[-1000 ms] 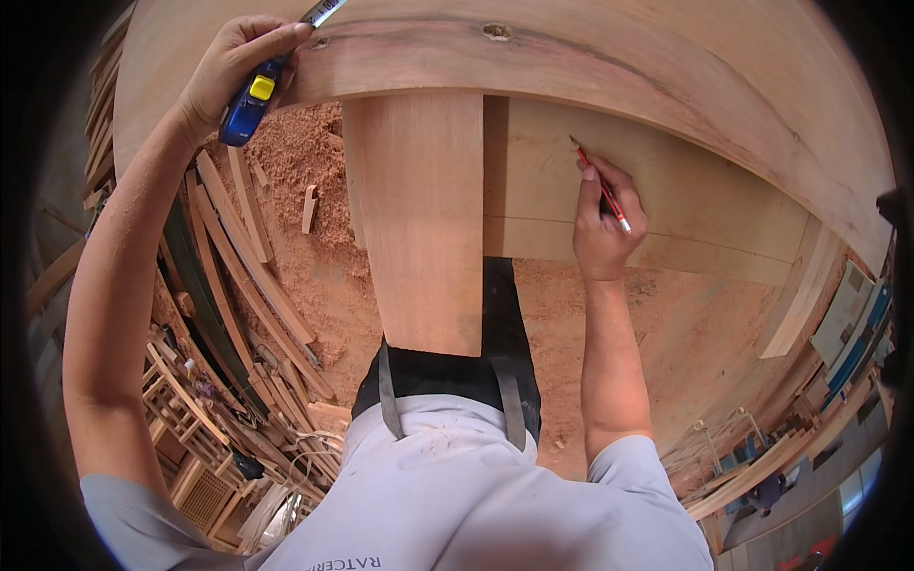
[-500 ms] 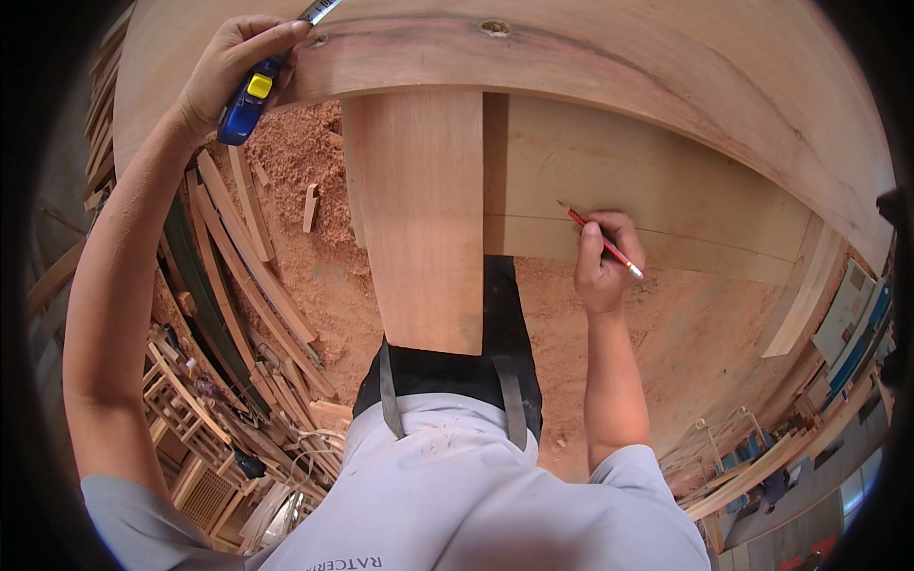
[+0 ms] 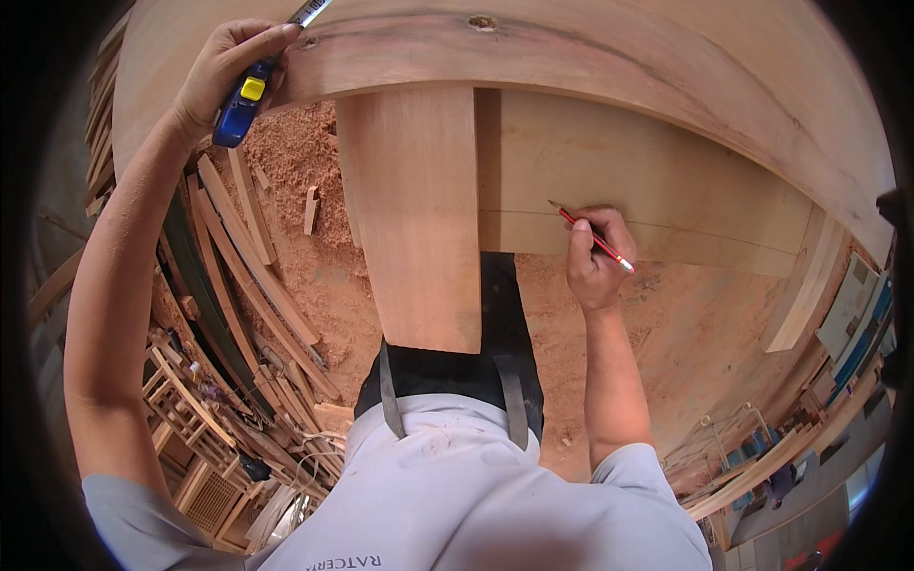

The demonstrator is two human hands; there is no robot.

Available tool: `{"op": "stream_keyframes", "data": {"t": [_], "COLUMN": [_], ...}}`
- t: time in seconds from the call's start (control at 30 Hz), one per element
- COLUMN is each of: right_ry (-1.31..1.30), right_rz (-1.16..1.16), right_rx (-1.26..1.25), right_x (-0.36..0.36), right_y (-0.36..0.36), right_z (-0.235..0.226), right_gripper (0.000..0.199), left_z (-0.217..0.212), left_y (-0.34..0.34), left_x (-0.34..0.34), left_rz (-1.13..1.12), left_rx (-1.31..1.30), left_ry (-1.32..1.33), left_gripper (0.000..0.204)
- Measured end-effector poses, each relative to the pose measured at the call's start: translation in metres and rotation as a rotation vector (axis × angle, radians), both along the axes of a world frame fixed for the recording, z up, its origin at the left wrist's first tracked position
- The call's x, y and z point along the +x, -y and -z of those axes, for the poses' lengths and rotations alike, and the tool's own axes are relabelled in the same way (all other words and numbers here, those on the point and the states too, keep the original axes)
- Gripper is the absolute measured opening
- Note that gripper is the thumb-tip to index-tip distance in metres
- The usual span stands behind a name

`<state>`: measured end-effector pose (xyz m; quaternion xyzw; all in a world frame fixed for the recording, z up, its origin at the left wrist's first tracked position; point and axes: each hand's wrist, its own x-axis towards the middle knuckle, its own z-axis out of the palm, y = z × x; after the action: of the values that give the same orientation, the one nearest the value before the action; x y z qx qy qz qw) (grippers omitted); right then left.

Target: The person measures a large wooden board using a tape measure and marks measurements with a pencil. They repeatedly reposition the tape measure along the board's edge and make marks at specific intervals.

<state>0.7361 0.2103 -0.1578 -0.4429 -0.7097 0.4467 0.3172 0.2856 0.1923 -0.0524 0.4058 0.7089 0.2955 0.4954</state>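
My left hand grips a blue tape measure with a yellow button, at the upper left. Its metal blade sticks out past my thumb over the large wooden panel and leaves the picture at the top. On the right, my right hand is closed round a red pencil, its tip pointing up and left. Beneath the pencil lies a wide pale board with a thin dark line along it; whether the tip touches the wood I cannot tell. Between my hands a plank runs toward my waist.
Sawdust covers the floor under the boards. Curved wooden strips lie on the left, near wooden frames. A pale batten sits at the right end of the board. More stacked timber stands at the lower right.
My right hand with the pencil has shifted slightly left. The tape measure has tilted a little in my left hand and sits slightly lower.
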Motion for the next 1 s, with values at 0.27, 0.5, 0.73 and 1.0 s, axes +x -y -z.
{"op": "stream_keyframes", "data": {"t": [0.27, 0.5, 0.73, 1.0], "right_ry": [-0.099, -0.073, -0.037, -0.026], "right_rz": [0.102, 0.165, 0.137, 0.101], "right_rx": [-0.203, -0.111, 0.000, 0.085], "right_x": [0.002, -0.017, -0.025, -0.028], "right_y": [0.003, -0.023, -0.032, -0.034], "right_z": [-0.002, -0.006, 0.005, 0.008], "right_gripper": [0.008, 0.013, 0.012, 0.012], "left_z": [-0.003, -0.004, -0.004, -0.003], "left_y": [-0.001, -0.002, -0.002, -0.001], "left_x": [0.000, 0.006, 0.006, 0.007], "left_rz": [-0.014, -0.040, -0.050, -0.040], "left_rx": [-0.038, -0.011, -0.022, -0.006], "left_ry": [0.039, 0.010, 0.011, -0.017], "left_gripper": [0.035, 0.036, 0.036, 0.037]}}
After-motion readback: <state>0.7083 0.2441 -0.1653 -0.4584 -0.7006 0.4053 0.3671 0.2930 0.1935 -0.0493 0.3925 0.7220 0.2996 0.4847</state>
